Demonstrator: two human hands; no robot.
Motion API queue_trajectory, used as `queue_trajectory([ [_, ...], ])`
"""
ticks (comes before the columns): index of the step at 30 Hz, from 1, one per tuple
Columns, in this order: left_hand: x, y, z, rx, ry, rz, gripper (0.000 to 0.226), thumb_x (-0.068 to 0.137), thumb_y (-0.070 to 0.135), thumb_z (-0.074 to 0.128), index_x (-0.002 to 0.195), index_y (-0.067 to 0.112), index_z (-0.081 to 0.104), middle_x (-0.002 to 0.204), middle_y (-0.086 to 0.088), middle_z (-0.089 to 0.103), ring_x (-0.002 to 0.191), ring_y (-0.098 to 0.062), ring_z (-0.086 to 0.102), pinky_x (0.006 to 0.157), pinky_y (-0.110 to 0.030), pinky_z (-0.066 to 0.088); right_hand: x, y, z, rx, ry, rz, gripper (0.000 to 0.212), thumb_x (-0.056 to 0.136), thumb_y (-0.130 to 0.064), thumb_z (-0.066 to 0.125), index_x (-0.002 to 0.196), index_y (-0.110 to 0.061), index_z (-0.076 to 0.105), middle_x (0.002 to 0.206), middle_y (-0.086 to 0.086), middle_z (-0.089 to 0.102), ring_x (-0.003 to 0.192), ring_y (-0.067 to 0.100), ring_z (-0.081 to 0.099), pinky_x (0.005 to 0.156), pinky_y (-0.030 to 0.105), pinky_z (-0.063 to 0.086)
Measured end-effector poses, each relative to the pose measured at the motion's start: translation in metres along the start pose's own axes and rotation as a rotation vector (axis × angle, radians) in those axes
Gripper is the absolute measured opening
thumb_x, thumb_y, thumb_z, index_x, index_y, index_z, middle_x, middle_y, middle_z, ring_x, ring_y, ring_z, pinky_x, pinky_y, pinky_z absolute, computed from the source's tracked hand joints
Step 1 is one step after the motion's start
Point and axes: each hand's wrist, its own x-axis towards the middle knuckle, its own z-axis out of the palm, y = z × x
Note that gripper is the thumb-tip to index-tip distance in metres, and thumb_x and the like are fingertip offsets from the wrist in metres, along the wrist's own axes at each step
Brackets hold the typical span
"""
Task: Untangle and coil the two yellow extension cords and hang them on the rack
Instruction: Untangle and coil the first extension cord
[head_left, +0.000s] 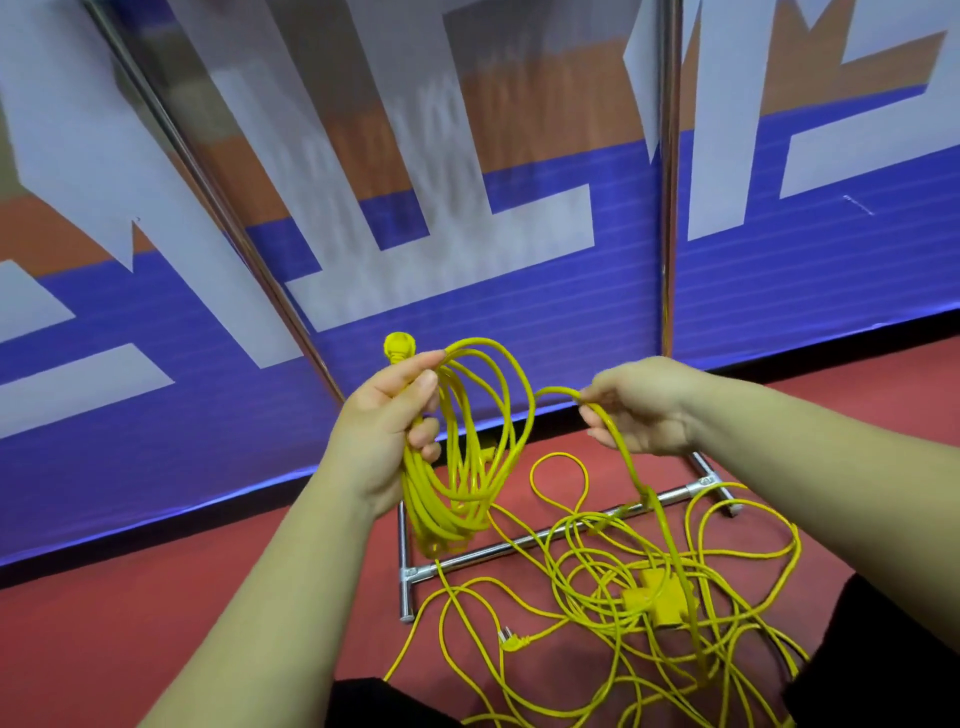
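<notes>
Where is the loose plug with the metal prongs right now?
Head view, lower centre: the plug lies on the red floor, between the rack's chrome foot and the yellow socket block.

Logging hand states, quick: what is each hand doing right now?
Left hand: grips the coiled yellow cord.
Right hand: pinches a loose cord strand.

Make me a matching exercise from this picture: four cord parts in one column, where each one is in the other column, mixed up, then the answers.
Things
1. looped coil
2. socket block
3. pronged plug
4. single strand

Places
A. on the red floor near the rack foot
B. gripped in the left hand
C. pinched by the right hand
D. in the middle of the loose tangle

Pairs: 1-B, 2-D, 3-A, 4-C
</notes>
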Motion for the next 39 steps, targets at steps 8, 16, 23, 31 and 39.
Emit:
queue_trajectory([
  [8, -0.005, -0.028, 0.032, 0.003, -0.108, -0.088, 0.042, 0.091, 0.001, 0.056, 0.131, 0.012, 0.063, 0.073, -0.006, 0.053, 0.046, -0.013, 0.044, 0.043, -0.026, 0.042, -0.018, -0.016, 0.004, 0.028, -0.017, -0.113, 0.016, 0.092, -0.005, 0.063, 0.098, -0.017, 0.071, 0.075, -0.002, 0.070, 0.062, 0.005, 0.060, 0.058, 0.019, 0.044],
  [16, 0.003, -0.041, 0.052, -0.128, 0.014, -0.155, 0.036, 0.102, 0.009, 0.046, 0.133, 0.022, 0.061, 0.075, -0.007, 0.057, 0.054, -0.019, 0.052, 0.049, -0.029, 0.047, -0.036, -0.019, 0.011, -0.163, -0.092, -0.319, 0.016, 0.093, -0.003, 0.064, 0.103, -0.010, 0.073, 0.066, 0.002, 0.067, 0.056, 0.009, 0.060, 0.047, 0.017, 0.046],
  [23, 0.007, -0.046, 0.063, -0.123, 0.091, -0.125, 0.029, 0.103, 0.012, 0.049, 0.125, 0.020, 0.066, 0.074, -0.006, 0.056, 0.054, -0.016, 0.049, 0.048, -0.028, 0.045, -0.035, -0.007, 0.025, -0.271, -0.026, -0.486, 0.016, 0.083, -0.007, 0.078, 0.099, -0.009, 0.076, 0.089, 0.020, 0.076, 0.073, 0.023, 0.067, 0.070, 0.041, 0.061],
  [31, 0.007, -0.045, 0.063, -0.082, 0.188, -0.134, 0.026, 0.101, 0.015, 0.058, 0.124, 0.013, 0.068, 0.071, -0.007, 0.061, 0.049, -0.016, 0.049, 0.048, -0.027, 0.045, -0.052, -0.001, 0.039, -0.292, -0.128, -0.570, 0.007, 0.085, 0.000, 0.073, 0.090, 0.005, 0.075, 0.059, 0.000, 0.071, 0.049, 0.005, 0.063, 0.052, 0.014, 0.046],
  [39, 0.011, -0.018, 0.055, -0.257, 0.259, -0.023, 0.034, 0.094, -0.003, 0.057, 0.124, 0.010, 0.066, 0.060, -0.004, 0.052, 0.046, -0.012, 0.045, 0.041, -0.022, 0.040, -0.035, 0.022, 0.055, -0.332, -0.245, -0.676, 0.040, 0.082, 0.004, 0.072, 0.085, -0.017, 0.037, 0.074, 0.005, 0.063, 0.063, 0.020, 0.058, 0.062, 0.039, 0.045],
])
